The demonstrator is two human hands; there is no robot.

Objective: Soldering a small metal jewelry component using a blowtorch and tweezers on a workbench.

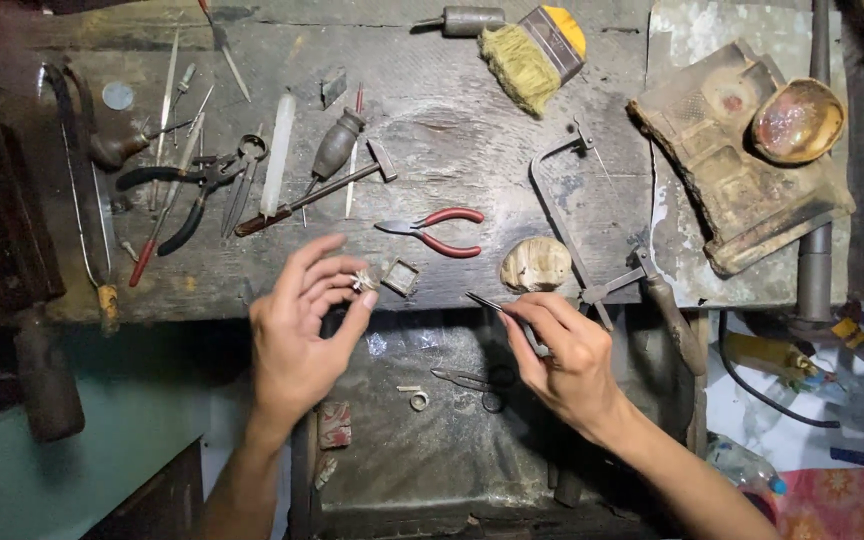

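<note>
My left hand pinches a small silvery metal piece between thumb and fingertips, just over the front edge of the worn wooden bench. A small square metal frame lies right beside that piece. My right hand grips thin tweezers, their tip pointing up-left toward the left hand. Below the hands a grey tray holds a small ring and another pair of tweezers.
Red-handled pliers lie just beyond the hands, next to a pale lump and a jeweller's saw frame. Files, black pliers and a small hammer are spread at left. A brush lies at the back; a charred block with a bowl sits right.
</note>
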